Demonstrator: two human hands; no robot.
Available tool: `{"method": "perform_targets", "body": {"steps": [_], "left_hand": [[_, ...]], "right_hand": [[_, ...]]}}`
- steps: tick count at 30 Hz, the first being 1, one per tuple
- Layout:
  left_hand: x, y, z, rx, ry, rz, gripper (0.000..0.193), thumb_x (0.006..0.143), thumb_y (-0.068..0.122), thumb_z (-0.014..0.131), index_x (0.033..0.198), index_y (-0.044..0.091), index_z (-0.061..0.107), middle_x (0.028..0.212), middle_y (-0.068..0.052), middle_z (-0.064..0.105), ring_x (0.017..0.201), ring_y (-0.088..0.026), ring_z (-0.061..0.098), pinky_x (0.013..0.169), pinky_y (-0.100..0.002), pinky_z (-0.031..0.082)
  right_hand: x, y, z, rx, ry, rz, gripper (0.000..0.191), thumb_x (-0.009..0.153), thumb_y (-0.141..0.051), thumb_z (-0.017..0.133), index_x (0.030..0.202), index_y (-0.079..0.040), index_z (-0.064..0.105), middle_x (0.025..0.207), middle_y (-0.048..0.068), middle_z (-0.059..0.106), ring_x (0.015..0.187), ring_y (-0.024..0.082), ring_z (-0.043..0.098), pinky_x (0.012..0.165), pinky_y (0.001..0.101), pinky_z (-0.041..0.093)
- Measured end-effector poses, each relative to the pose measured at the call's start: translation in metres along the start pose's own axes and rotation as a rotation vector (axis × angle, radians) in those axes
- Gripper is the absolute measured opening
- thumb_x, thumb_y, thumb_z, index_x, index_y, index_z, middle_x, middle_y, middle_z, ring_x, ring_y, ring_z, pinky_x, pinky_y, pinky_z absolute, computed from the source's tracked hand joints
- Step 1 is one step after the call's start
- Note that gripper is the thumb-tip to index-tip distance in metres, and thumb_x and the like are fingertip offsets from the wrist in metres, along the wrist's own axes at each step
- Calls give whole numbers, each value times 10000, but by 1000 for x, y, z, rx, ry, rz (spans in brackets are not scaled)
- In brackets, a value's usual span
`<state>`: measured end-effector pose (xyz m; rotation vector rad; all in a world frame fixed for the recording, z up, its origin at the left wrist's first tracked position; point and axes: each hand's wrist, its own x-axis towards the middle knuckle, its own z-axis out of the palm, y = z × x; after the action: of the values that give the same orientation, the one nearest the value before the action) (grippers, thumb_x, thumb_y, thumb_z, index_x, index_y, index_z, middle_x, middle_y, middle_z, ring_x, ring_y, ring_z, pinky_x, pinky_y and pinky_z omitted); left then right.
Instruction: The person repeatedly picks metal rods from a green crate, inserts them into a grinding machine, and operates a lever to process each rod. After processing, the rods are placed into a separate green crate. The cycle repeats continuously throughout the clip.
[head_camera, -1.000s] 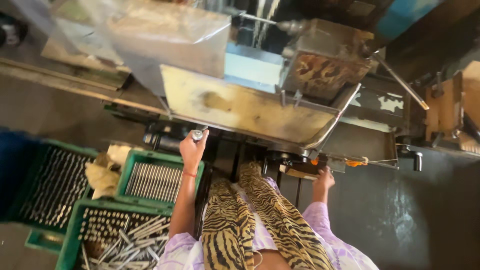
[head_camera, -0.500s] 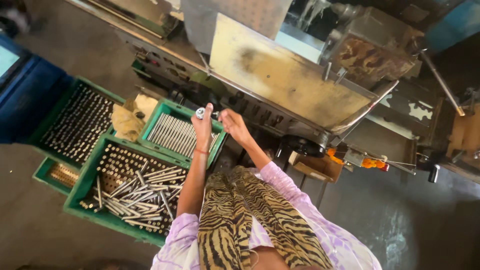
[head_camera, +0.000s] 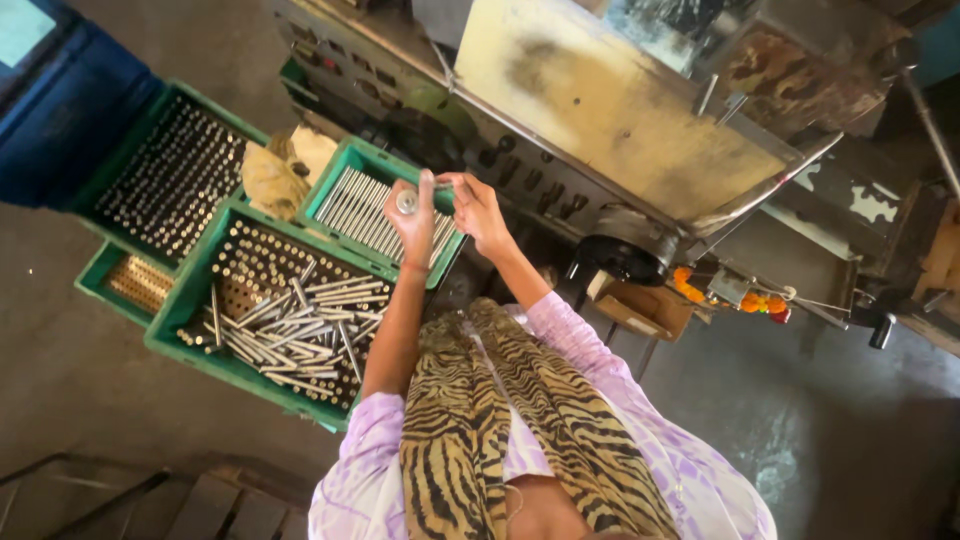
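My left hand (head_camera: 415, 222) is raised over the green crates and grips a short metal rod (head_camera: 407, 202), whose round end faces the camera. My right hand (head_camera: 478, 207) is beside it, fingertips pinching near the rod's far end; whether they touch it I cannot tell. Both hands hover above a green crate of rods laid flat (head_camera: 352, 205). A second green crate (head_camera: 205, 270) below it holds upright and loose metal rods (head_camera: 300, 325). A tiger-striped scarf (head_camera: 500, 420) hangs down my front.
A large worn metal machine (head_camera: 620, 110) with a yellowish plate fills the upper right. More green crates of rods (head_camera: 170, 170) and a yellowish cloth (head_camera: 272, 175) lie at the left, next to a blue container (head_camera: 60, 110). A small wooden box (head_camera: 640, 305) sits under the machine.
The view has swung left toward the crates. My right hand left the machine's lower right side and came up beside my left hand, which still holds the rod.
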<state>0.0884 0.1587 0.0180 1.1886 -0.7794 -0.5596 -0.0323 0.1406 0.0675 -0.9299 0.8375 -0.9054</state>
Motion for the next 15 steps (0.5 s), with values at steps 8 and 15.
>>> {"method": "perform_targets", "body": {"steps": [8, 15], "left_hand": [[15, -1, 0, -4, 93, 14, 440, 934, 114, 777, 657, 74, 438, 621, 72, 416, 592, -34, 339, 500, -268, 261], [-9, 2, -1, 63, -321, -165, 204, 1026, 215, 679, 934, 35, 648, 782, -42, 622, 707, -185, 535, 603, -361, 428]], "right_hand": [[-2, 21, 29, 68, 111, -208, 243, 1001, -212, 706, 1154, -30, 657, 738, -27, 557, 477, 28, 408, 425, 243, 347], [9, 15, 17, 25, 316, -417, 200, 1047, -190, 697, 1155, -22, 706, 894, -13, 646, 569, 47, 491, 471, 246, 368]]}}
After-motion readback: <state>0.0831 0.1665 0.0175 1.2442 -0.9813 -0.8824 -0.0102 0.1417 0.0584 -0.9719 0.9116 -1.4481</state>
